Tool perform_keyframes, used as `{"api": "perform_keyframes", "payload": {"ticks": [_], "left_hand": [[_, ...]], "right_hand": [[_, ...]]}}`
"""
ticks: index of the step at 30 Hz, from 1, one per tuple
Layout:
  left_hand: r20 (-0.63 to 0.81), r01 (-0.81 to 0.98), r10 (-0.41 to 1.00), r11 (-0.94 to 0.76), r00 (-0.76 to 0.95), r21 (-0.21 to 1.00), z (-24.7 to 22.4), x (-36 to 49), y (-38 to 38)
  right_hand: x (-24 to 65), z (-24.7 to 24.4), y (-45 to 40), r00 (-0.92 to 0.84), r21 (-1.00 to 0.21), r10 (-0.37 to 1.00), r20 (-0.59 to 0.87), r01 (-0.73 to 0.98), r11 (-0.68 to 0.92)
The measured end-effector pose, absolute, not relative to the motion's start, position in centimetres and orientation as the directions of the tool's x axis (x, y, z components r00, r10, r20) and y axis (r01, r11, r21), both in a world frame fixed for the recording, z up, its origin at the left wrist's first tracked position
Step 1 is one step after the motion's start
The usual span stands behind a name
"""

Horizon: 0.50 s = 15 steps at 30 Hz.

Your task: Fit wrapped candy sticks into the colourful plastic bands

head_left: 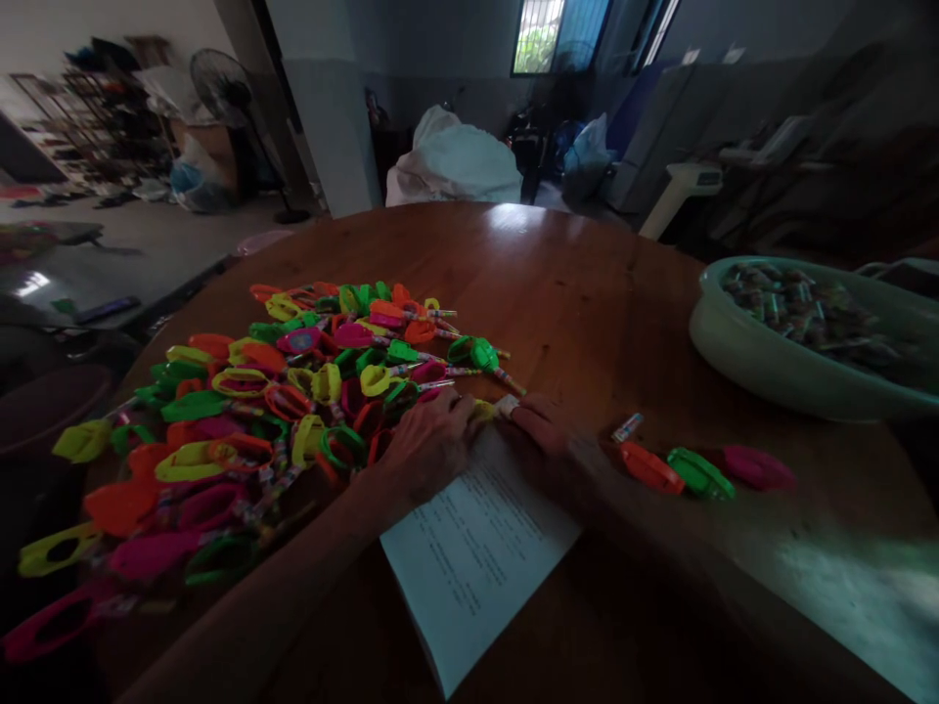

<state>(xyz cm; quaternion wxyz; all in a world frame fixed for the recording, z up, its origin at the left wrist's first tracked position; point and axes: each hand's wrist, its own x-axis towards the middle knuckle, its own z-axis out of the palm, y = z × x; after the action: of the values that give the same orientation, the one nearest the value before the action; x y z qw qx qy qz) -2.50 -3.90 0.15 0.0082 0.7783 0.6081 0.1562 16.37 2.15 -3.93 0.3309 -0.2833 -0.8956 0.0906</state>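
My left hand (432, 428) is closed on a yellow plastic toy (482, 412) above the top end of a printed paper stack (476, 557). The toy is mostly hidden by my fingers. My right hand (547, 427) pinches a small whitish tube (506, 405) right beside the yellow toy; whether the two are joined, I cannot tell. To the left spreads a heap of bright plastic loops like toy watches (242, 381), many with a printed tube attached. Right of my right hand lie an orange toy (650, 467), a green toy (699, 473), a pink toy (757, 467) and a loose tube (628, 427).
A pale green basin (778, 367) full of small wrapped pieces stands at the right of the round wooden table (558, 293). Beyond the far edge sit a large white sack (455, 161) and a pillar (330, 117). A standing fan (224, 88) is back left.
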Motion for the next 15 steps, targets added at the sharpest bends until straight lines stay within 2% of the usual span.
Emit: {"api": "perform_keyframes", "payload": {"ticks": [10,15], "left_hand": [[0.225,0.947,0.951,-0.258,0.214,0.191,0.2,-2.38,-3.91],[0.209,0.949,0.957,-0.245,0.203,0.199,0.33,-2.31,-3.95]], "right_hand": [[15.82,-4.6,1.8,-0.542,-0.325,0.571,0.617,0.486,0.812],[16.16,-4.51,1.66,-0.588,-0.296,0.556,0.587,0.484,0.824]]}}
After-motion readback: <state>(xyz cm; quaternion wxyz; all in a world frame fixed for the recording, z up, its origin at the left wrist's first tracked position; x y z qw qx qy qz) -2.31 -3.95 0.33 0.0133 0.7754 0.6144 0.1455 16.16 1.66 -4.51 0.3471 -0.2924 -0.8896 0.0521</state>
